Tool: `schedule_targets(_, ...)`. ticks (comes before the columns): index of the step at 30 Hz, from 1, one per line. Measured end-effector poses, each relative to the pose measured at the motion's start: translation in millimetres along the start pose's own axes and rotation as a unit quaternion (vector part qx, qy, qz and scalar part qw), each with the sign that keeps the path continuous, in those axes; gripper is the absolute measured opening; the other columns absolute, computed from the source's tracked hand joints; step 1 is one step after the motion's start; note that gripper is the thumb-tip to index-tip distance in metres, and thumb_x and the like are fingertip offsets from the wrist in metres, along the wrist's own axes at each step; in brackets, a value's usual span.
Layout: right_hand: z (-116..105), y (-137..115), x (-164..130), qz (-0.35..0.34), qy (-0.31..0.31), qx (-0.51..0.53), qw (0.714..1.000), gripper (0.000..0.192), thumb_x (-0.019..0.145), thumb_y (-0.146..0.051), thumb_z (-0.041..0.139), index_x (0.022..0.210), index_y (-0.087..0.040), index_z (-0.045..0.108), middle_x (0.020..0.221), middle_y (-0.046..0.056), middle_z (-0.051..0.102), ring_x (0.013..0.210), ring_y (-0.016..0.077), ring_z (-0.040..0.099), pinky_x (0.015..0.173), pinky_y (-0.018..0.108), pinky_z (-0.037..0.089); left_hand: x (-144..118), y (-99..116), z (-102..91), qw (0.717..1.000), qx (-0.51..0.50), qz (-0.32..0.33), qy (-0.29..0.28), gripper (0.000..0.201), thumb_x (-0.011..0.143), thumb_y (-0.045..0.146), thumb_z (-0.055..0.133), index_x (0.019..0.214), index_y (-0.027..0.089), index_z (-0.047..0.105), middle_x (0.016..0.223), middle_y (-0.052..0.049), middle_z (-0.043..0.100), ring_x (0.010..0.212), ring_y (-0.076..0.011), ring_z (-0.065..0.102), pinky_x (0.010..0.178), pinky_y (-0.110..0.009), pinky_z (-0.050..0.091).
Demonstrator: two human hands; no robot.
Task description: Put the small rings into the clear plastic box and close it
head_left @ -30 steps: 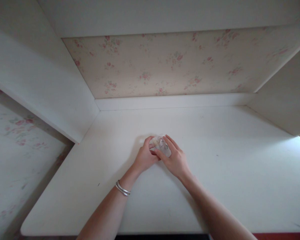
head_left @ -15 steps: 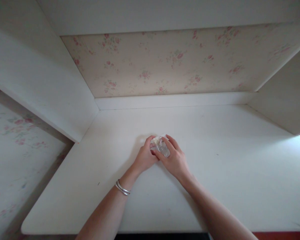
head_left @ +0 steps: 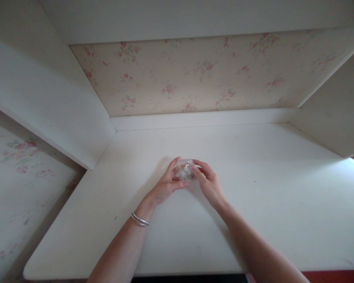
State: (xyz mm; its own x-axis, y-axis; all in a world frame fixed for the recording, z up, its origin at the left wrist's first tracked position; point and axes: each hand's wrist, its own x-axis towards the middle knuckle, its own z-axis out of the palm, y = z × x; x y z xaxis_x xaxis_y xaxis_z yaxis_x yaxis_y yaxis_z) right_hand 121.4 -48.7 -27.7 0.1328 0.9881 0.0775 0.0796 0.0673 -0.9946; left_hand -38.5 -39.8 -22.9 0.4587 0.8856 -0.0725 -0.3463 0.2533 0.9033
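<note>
On the far left, floral wallpaper [head_left: 17,165] is seen beside a white side panel [head_left: 47,106] of the alcove. A white desk [head_left: 268,196] is set under an overhead shelf [head_left: 194,15], with a floral back wall [head_left: 194,74] behind it. Two metal bangles [head_left: 139,219] are worn on the left wrist. The left hand [head_left: 164,185] is raised just above the desk near its middle, fingers lightly curled, and its grip is closed on the left end of a small clear plastic packet [head_left: 185,171]. The packet is held between both hands, over the desk centre; pale contents are visible but cannot be identified. The right hand [head_left: 210,183] is placed at the packet's right end, its grip pinched narrow on that edge with thumb and fingertips. Bright light is cast on the desk's right edge.
</note>
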Motion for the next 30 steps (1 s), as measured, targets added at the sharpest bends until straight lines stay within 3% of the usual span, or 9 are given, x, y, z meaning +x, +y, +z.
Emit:
schedule_targets(3,-2.5,1.2,4.2,0.078,0.003,0.074,0.994,0.051,0.078,-0.052,0.056,0.119,-0.022,0.057,0.105,0.006,0.064,0.088,0.0184,0.060,0.075,0.031,0.049,0.1,1.2,1.7,0.999,-0.035,-0.027,-0.005,0.070,0.072,0.021,0.071,0.131,0.032,0.036,0.128,-0.007,0.050,0.101,-0.0203,0.058,0.078,-0.032,0.052)
schedule_targets(6,-3.4,1.2,6.4,0.110,-0.016,0.103,0.989,0.052,0.077,-0.053,0.058,0.118,-0.021,0.058,0.098,0.005,0.065,0.081,0.0171,0.059,0.068,0.029,0.049,2.7,-0.1,2.2,0.998,-0.040,-0.043,0.004,0.045,0.082,0.041,0.058,0.122,0.027,0.045,0.115,-0.008,0.057,0.088,-0.0201,0.063,0.063,-0.031,0.055)
schedule_targets(14,-1.8,4.2,5.8,0.078,-0.032,0.075,0.994,0.043,0.074,-0.053,0.060,0.093,-0.015,0.069,0.082,0.006,0.068,0.071,0.0162,0.059,0.066,0.029,0.048,8.7,-6.9,-0.1,0.996,-0.026,-0.056,0.062,0.040,0.081,0.047,0.055,0.111,0.021,0.053,0.096,-0.007,0.063,0.067,-0.0190,0.065,0.046,-0.031,0.055)
schedule_targets(20,-3.2,-0.1,6.4,0.102,-0.019,0.092,0.990,0.046,0.076,-0.052,0.059,0.106,-0.017,0.065,0.091,0.006,0.068,0.076,0.0170,0.061,0.067,0.029,0.049,8.6,-5.5,2.3,0.996,-0.049,-0.033,0.072,0.046,0.081,0.047,0.056,0.119,0.021,0.051,0.104,-0.009,0.063,0.075,-0.0196,0.065,0.053,-0.031,0.056)
schedule_targets(23,-6.1,-3.6,7.4,0.136,-0.067,0.145,0.978,0.049,0.078,-0.050,0.058,0.117,-0.020,0.058,0.100,0.006,0.067,0.083,0.0179,0.063,0.074,0.032,0.051,8.1,-3.7,0.1,0.995,-0.074,-0.024,0.068,0.052,0.080,0.039,0.062,0.127,0.024,0.045,0.114,-0.010,0.061,0.085,-0.0188,0.065,0.068,-0.031,0.056)
schedule_targets(26,-8.3,-4.6,6.8,0.153,-0.108,0.174,0.967,0.057,0.079,-0.046,0.061,0.129,-0.023,0.048,0.104,0.006,0.067,0.086,0.0181,0.064,0.077,0.033,0.052,7.4,-2.8,-2.4,0.993,-0.089,-0.018,0.070,0.062,0.077,0.025,0.068,0.132,0.026,0.040,0.121,-0.010,0.058,0.096,-0.0197,0.062,0.079,-0.034,0.053)
schedule_targets(30,-7.5,-4.1,3.8,0.157,-0.122,0.189,0.962,0.077,0.077,-0.039,0.066,0.142,-0.025,0.027,0.109,0.006,0.066,0.091,0.0174,0.063,0.079,0.033,0.053,7.2,-3.2,-3.2,0.993,-0.093,-0.007,0.069,0.062,0.077,0.021,0.067,0.132,0.026,0.041,0.125,-0.010,0.055,0.099,-0.0209,0.061,0.083,-0.037,0.053)
